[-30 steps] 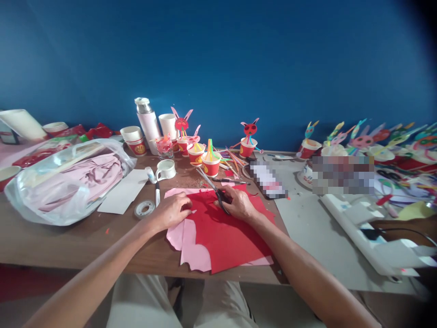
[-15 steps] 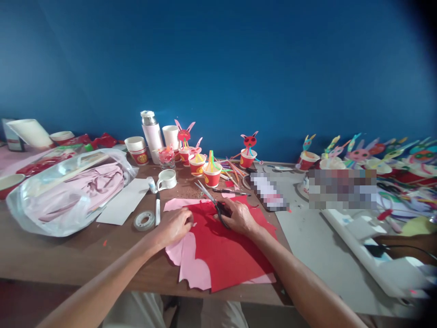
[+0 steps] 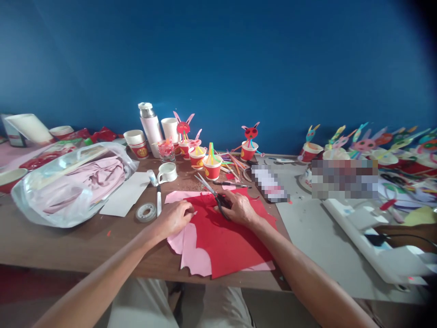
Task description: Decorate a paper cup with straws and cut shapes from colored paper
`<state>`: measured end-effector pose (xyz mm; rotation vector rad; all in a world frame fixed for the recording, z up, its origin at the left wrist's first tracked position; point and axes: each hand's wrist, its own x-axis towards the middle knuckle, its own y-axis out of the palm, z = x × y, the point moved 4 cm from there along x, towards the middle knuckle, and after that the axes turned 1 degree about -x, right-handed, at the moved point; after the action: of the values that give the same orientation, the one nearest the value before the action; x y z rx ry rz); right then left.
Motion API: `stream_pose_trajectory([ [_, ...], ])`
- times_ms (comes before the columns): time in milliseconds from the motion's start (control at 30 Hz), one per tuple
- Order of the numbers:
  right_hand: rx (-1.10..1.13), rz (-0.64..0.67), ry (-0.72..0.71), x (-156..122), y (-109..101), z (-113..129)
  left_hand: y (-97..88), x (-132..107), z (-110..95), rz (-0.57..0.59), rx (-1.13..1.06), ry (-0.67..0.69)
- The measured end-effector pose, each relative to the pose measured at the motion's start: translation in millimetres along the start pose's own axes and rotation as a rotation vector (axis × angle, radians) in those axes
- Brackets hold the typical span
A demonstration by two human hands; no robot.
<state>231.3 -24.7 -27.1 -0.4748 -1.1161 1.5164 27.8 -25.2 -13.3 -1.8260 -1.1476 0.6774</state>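
Note:
My right hand (image 3: 240,207) is closed around the dark handles of a pair of scissors (image 3: 206,185), whose blades point away and to the left, slightly apart. It rests over a large sheet of red paper (image 3: 232,243). Pink paper (image 3: 195,260) with wavy cut edges lies beneath the red sheet and shows along its left and lower sides. My left hand (image 3: 175,217) lies on the left part of these papers with its fingers curled together. A tiny pale bit shows at its fingertips, too small to name.
A tape roll (image 3: 146,212), a white marker (image 3: 159,200) and a white mug (image 3: 167,172) stand left of the papers. Behind are paper cups (image 3: 212,169) with rabbit-like figures and a thermos (image 3: 150,130). A plastic bag (image 3: 71,184) fills the left; a power strip (image 3: 358,246) lies right.
The whole scene sits slightly higher in the picture, as the head camera has tipped down a little. Both hands and the scissors hold nearly the same place over the paper.

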Motion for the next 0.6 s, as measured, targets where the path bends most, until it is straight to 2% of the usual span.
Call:
stream_pose_trajectory([
  [100,-0.013,-0.002,-0.003,-0.4,-0.7,0.9,4.0,-0.5,-0.4,0.012,0.121,-0.036],
  [200,-0.025,-0.007,-0.011,-0.5,-0.8,1.2,6.2,0.0,-0.8,-0.026,0.198,-0.023],
  [433,-0.039,0.001,-0.012,-0.4,-0.5,1.5,9.9,7.1,0.8,0.039,0.198,-0.099],
  [600,-0.041,0.004,-0.003,-0.9,0.8,0.8,12.5,6.9,-1.0,0.055,0.185,-0.075],
])
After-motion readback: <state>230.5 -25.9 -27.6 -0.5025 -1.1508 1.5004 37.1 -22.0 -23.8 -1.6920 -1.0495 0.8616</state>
